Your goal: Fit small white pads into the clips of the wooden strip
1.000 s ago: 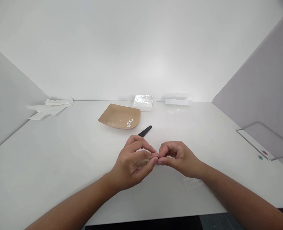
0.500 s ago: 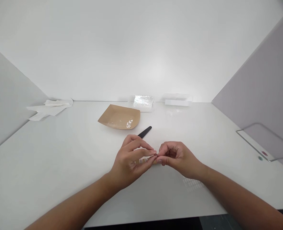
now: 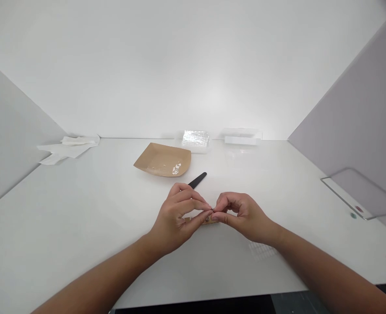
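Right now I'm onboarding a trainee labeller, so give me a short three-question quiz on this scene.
1. True or false: the brown paper tray holds small white bits.
2. The black stick lies: A in the tray; B on the table just beyond the left hand; C standing upright.
3. Fill in: the left hand and right hand meet at their ____.
Key: 1 true; 2 B; 3 fingertips.

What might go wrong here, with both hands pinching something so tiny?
The tiny piece pinched between the left hand and the right hand might slip and be hard to find on the white table.
The black file lies close behind the left hand; a bump may push it toward the paper tray of white bits.
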Motion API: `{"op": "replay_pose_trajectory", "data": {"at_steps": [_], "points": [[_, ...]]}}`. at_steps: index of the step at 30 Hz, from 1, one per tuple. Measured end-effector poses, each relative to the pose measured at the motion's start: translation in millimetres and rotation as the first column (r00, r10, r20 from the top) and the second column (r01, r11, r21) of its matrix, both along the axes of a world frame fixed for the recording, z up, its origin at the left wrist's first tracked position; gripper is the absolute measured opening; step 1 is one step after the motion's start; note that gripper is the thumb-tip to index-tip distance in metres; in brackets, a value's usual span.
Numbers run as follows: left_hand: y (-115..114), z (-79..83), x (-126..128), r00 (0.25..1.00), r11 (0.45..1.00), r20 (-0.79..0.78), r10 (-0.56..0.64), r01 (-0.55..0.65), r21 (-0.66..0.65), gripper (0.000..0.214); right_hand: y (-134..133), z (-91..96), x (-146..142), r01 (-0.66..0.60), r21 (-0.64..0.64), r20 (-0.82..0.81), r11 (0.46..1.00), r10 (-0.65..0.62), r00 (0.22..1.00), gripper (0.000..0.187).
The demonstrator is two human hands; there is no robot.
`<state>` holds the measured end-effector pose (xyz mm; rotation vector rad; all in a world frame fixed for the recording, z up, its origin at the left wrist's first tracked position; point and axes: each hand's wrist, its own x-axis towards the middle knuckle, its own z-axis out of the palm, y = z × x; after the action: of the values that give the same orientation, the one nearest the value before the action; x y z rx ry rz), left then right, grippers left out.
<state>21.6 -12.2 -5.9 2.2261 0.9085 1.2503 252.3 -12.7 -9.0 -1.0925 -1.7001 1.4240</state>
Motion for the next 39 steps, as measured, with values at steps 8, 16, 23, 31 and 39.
{"op": "replay_pose_trajectory", "data": {"at_steps": [8, 16, 23, 31, 39], "points": [[-2, 8.0, -3, 0.994, 0.997, -0.086, -0.071, 0.067, -0.047, 0.013, -2, 0.8, -1, -0.017, 0.094, 0.056, 0.995, 0.012, 0.998, 0.024], [-3, 15.2, -7, 0.986, 0.949, -0.114, -0.124, 0.084, -0.304, 0.019, -3, 1.2, -2, -0.003, 0.251, 0.102, 0.968, -0.023, 0.995, 0.011], [-2, 16.8, -9, 0.985, 0.847, -0.076, -0.155, 0.093, -0.523, 0.021, -3, -5.0, -4, 0.015, 0.555, 0.097, 0.832, -0.083, 0.992, 0.006], [2, 20.2, -9, 0.979, 0.706, 0.034, -0.201, 0.169, -0.687, 0.031, -6, -4.7, -5, 0.032, 0.621, 0.072, 0.783, -0.098, 0.993, 0.002], [3, 21.2, -6, 0.985, 0.683, 0.063, -0.161, 0.157, -0.714, 0.037, -5, -3.1, -3, 0.036, 0.593, 0.089, 0.804, -0.11, 0.99, 0.003]]}}
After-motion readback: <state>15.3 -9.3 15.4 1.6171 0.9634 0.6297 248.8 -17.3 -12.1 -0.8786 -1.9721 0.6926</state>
